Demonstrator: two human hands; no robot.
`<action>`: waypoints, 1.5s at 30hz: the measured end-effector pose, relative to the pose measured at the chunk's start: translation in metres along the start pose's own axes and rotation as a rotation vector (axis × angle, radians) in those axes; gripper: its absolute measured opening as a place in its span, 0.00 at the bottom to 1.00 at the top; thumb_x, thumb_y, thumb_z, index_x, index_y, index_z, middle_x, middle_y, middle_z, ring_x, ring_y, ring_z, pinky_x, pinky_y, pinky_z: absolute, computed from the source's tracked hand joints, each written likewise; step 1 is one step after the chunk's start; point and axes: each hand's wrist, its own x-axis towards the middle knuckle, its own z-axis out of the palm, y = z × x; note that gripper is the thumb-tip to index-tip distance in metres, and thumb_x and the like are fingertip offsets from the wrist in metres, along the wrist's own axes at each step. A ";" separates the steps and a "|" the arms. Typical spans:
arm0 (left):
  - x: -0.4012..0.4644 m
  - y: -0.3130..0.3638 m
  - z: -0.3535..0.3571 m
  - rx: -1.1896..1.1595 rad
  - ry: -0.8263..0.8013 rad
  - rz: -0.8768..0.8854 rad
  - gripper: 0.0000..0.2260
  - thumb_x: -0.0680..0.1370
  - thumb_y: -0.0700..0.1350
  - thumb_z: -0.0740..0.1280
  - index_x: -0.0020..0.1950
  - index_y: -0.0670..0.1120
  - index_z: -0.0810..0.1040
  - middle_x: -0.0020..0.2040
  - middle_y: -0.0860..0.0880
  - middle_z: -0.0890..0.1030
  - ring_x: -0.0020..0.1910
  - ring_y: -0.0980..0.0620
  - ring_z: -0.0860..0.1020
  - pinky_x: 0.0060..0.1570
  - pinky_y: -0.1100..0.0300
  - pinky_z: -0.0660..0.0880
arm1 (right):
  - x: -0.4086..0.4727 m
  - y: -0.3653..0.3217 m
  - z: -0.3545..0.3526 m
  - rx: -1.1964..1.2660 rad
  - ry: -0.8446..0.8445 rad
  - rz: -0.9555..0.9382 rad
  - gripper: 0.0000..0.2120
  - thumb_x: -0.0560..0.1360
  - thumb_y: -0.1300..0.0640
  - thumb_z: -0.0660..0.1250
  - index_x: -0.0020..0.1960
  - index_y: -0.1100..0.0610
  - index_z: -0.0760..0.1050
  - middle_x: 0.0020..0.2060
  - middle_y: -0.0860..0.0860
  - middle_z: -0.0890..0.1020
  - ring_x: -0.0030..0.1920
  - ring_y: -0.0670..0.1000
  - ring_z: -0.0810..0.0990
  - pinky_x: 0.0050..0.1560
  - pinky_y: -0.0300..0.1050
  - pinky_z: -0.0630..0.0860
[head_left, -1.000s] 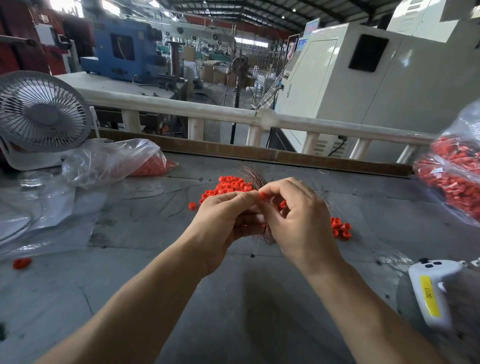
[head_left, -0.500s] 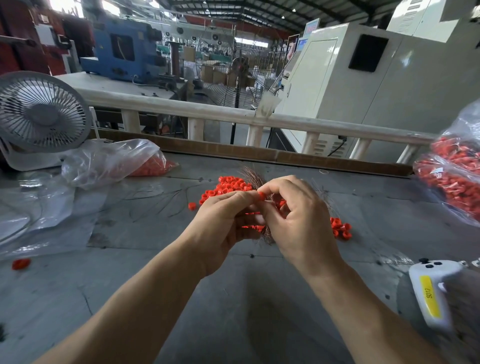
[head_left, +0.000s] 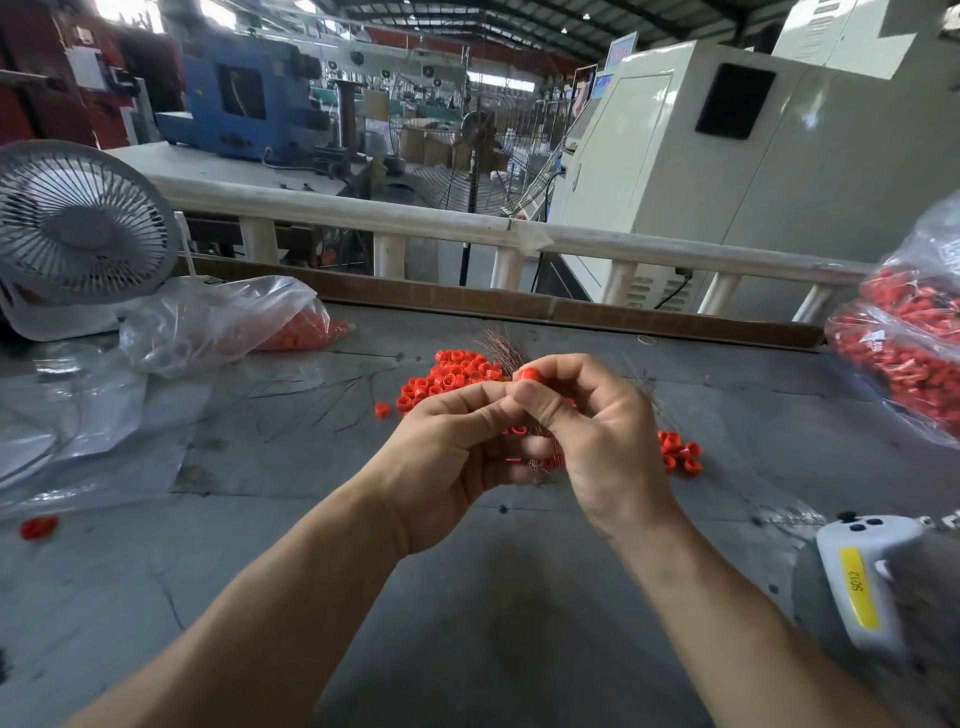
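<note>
Grey surface (head_left: 467, 597) unchanged; red cap (head_left: 527, 375) now sits higher, pinched atop right grip (head_left: 608, 441); left grip (head_left: 447, 457) clutches wire bundle (head_left: 504, 347).

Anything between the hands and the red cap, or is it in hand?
Nothing visible stands in the way. The right hand pinches the red cap at its fingertips. The left hand meets it there, fingers curled round thin wires.

A factory hall is shown. A steel-trussed roof (head_left: 519, 21) is seen overhead. A large blue metal machine (head_left: 244, 104) and a cream sheet-metal machine cabinet (head_left: 727, 171) are ranged behind a worn grey worktable (head_left: 467, 623). On it, small red plastic rings (head_left: 452, 371) are heaped loose, and more are packed in a clear plastic sack (head_left: 904, 358).
</note>
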 end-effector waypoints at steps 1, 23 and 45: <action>0.000 0.000 0.000 -0.017 -0.003 -0.007 0.08 0.80 0.39 0.66 0.55 0.38 0.82 0.44 0.40 0.83 0.38 0.50 0.84 0.35 0.61 0.81 | 0.001 0.000 0.000 0.052 -0.009 0.031 0.04 0.73 0.53 0.77 0.46 0.51 0.84 0.44 0.52 0.87 0.45 0.51 0.86 0.44 0.44 0.81; -0.002 0.002 0.003 -0.037 -0.051 0.027 0.13 0.76 0.42 0.69 0.57 0.36 0.78 0.41 0.44 0.77 0.37 0.50 0.77 0.40 0.59 0.81 | 0.002 0.003 0.001 0.299 -0.134 0.076 0.08 0.70 0.56 0.79 0.47 0.56 0.84 0.42 0.58 0.84 0.33 0.52 0.80 0.31 0.43 0.79; -0.002 0.007 0.004 0.209 0.158 0.149 0.07 0.82 0.39 0.66 0.49 0.40 0.82 0.44 0.42 0.82 0.36 0.49 0.78 0.34 0.58 0.76 | 0.007 -0.003 -0.009 -0.592 0.119 -0.471 0.04 0.76 0.56 0.76 0.46 0.53 0.82 0.41 0.44 0.79 0.40 0.47 0.77 0.42 0.39 0.73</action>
